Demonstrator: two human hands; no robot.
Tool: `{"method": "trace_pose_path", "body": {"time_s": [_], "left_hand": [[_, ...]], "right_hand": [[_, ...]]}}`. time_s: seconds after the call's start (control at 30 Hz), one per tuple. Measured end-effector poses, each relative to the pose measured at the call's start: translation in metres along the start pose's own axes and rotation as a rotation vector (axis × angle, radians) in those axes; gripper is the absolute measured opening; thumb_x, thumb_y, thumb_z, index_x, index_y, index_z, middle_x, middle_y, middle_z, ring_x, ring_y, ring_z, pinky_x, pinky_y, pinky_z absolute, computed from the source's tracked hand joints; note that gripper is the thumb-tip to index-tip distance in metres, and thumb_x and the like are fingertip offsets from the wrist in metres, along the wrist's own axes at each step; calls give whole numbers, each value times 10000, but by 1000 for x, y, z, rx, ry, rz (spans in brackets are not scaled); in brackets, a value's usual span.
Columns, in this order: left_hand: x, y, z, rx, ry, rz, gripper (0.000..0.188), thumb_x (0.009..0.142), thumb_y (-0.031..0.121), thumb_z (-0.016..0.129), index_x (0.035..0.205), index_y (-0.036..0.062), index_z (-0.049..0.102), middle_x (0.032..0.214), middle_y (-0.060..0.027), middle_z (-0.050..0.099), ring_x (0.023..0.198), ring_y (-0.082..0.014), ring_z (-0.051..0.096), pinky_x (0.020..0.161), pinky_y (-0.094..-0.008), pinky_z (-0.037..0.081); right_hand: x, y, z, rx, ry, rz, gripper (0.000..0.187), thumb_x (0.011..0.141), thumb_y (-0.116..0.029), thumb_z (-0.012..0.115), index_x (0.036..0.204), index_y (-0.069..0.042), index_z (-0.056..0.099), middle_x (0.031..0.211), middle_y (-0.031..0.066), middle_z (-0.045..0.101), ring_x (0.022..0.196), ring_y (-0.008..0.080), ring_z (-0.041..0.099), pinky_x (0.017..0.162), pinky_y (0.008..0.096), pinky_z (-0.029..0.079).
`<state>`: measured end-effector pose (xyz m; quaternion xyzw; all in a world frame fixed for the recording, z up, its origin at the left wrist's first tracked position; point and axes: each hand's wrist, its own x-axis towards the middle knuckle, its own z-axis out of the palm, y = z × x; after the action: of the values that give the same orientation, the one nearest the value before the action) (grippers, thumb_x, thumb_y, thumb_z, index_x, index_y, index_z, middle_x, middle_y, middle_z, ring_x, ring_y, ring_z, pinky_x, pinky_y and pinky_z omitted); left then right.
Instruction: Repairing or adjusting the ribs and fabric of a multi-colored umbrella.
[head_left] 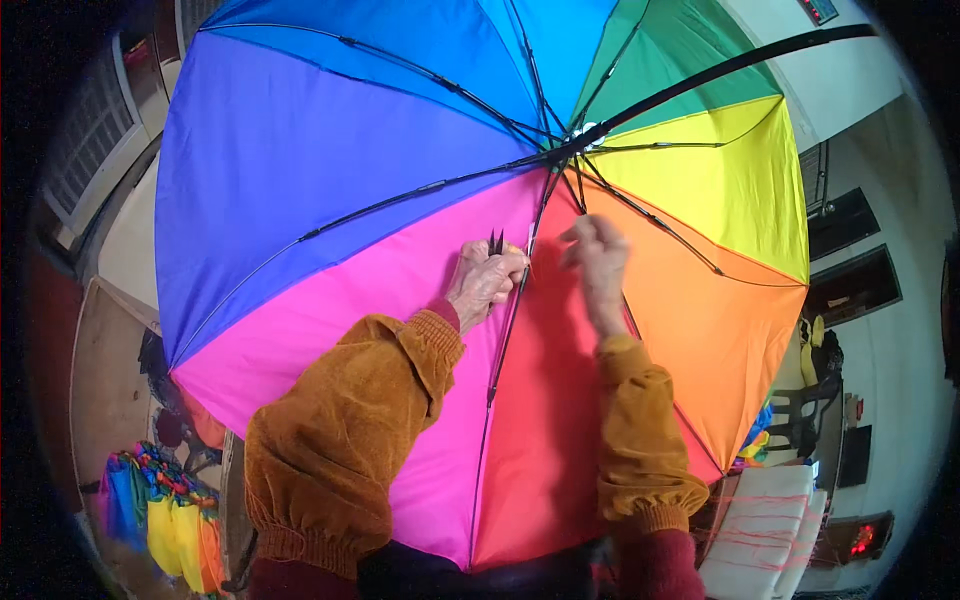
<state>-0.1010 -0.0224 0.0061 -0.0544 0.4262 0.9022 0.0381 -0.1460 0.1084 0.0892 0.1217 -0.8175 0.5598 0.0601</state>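
Note:
An opened umbrella with rainbow-coloured panels fills the view, its underside toward me. Its black shaft slants up to the right from the hub. My left hand is closed over the pink panel, with the dark pointed blades of small thread snips sticking up from it. The thumb and forefinger of that hand pinch at the black rib along the pink and red seam. To its right, over the red and orange panels, my right hand is curled and blurred; anything in its fingers cannot be made out.
Bundles of folded rainbow cloth hang at the lower left beside a brown board. A white padded block wound with red threads stands at the lower right. More coloured cloth shows behind the canopy's right edge.

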Motion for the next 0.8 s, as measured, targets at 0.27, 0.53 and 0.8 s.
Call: {"method": "trace_pose_path", "body": {"time_s": [0.27, 0.53, 0.8], "left_hand": [[-11, 7, 3, 12, -9, -14, 108, 772, 92, 615, 687, 82, 549, 574, 49, 455, 402, 0, 346, 333, -161, 223], [-15, 1, 9, -44, 88, 47, 38, 762, 86, 610, 746, 77, 577, 578, 62, 464, 461, -6, 389, 370, -155, 268], [-16, 3, 7, -83, 113, 69, 66, 750, 63, 609, 814, 46, 612, 593, 52, 490, 451, -10, 408, 366, -158, 261]], "right_hand": [[-5, -9, -24, -28, -116, 41, 143, 828, -87, 539, 860, 30, 613, 627, 58, 579, 470, 113, 528, 426, 263, 424], [-17, 1, 0, -123, -228, 78, 158, 818, -88, 563, 894, 43, 612, 642, 38, 566, 496, 98, 517, 446, 243, 417], [-106, -119, -29, 325, -872, -132, 167, 855, -107, 553, 903, 32, 632, 718, 97, 610, 589, 176, 584, 516, 277, 466]]}}
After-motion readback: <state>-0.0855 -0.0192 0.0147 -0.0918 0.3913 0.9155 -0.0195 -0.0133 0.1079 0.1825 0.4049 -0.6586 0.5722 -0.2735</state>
